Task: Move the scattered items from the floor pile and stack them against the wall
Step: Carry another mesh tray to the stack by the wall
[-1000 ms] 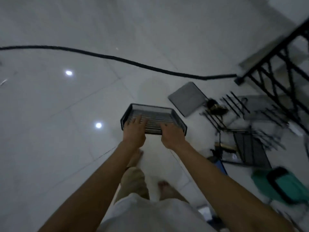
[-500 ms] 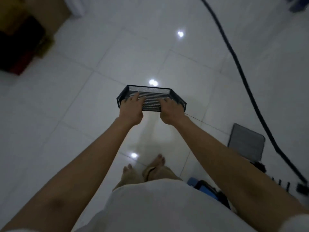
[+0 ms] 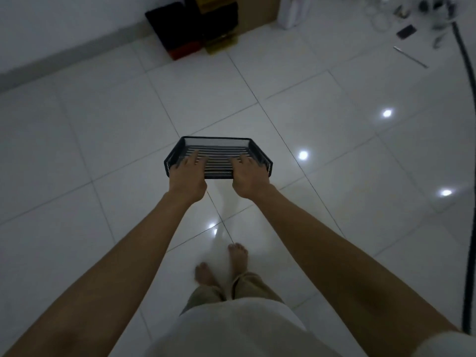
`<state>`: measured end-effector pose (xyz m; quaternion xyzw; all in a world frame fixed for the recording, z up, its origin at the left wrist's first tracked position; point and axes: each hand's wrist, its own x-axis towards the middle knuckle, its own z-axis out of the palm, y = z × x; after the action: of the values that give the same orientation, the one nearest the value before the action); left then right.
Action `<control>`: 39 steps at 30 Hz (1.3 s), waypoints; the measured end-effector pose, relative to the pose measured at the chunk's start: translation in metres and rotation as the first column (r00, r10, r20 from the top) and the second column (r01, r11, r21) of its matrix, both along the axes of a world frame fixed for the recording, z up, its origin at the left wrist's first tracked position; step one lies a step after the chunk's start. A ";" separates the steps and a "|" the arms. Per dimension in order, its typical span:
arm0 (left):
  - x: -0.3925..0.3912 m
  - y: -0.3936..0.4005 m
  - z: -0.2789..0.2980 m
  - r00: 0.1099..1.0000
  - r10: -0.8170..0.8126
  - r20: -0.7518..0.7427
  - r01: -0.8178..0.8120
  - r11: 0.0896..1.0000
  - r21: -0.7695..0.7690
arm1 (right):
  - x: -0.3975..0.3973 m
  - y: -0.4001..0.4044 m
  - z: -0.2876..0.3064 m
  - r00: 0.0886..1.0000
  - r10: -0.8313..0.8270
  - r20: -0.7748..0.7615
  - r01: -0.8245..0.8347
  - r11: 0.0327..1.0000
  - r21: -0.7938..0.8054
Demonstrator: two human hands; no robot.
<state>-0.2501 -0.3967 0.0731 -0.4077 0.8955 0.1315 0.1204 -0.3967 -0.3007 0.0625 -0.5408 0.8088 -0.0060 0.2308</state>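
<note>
A black wire-mesh tray (image 3: 217,146) hangs level in front of me above the white tiled floor. My left hand (image 3: 187,176) grips its near edge on the left, fingers lying over the slatted bottom. My right hand (image 3: 249,177) grips the near edge on the right in the same way. Both thumbs are hidden under the tray. The wall (image 3: 51,27) runs along the top left, with dark boxes (image 3: 177,29) stacked against it.
A brown cardboard box (image 3: 257,9) and a white container (image 3: 292,11) stand by the wall at the top. Small loose items (image 3: 407,32) lie at the top right. A black hose (image 3: 468,73) runs down the right edge. My bare feet (image 3: 221,264) stand on the tiles.
I have turned left with the tray held in both hands. The floor pile has left the view; the wall and the boxes against it have come into view.
</note>
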 end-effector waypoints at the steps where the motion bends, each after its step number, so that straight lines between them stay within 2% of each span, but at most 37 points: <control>1: 0.002 -0.007 -0.002 1.000 0.029 -0.001 -0.029 1.000 0.006 | -0.001 -0.011 -0.001 1.000 0.026 -0.007 -0.026 1.000 -0.003; 10: -0.003 -0.075 -0.015 0.991 0.132 0.008 -0.132 0.988 0.078 | -0.011 -0.094 -0.007 0.996 0.093 -0.008 -0.093 0.995 0.048; 15: -0.003 -0.133 -0.020 0.988 0.157 0.009 -0.157 0.980 0.121 | -0.012 -0.156 -0.011 0.991 0.130 -0.025 -0.126 0.985 0.121; 21: 0.011 -0.219 -0.029 0.983 0.185 -0.008 -0.183 0.977 0.113 | 0.001 -0.246 -0.015 0.990 0.136 -0.049 -0.129 0.984 0.121; 29: 0.009 -0.381 -0.021 0.995 0.096 0.021 -0.095 0.995 -0.008 | 0.008 -0.396 -0.014 0.995 0.059 -0.082 -0.058 0.998 0.014; 32: -0.007 -0.416 -0.013 0.997 0.075 0.037 -0.073 0.996 -0.043 | -0.006 -0.429 -0.006 0.995 0.028 -0.093 -0.030 0.999 -0.023; 39: -0.078 -0.480 -0.009 0.991 0.135 -0.004 -0.135 0.989 -0.052 | -0.081 -0.502 -0.001 0.992 0.053 -0.114 -0.059 0.997 -0.054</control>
<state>-0.3284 -0.8770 0.0638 -0.4704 0.8690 0.1161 0.1005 -0.4773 -0.8032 0.0618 -0.5691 0.8046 0.0079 0.1695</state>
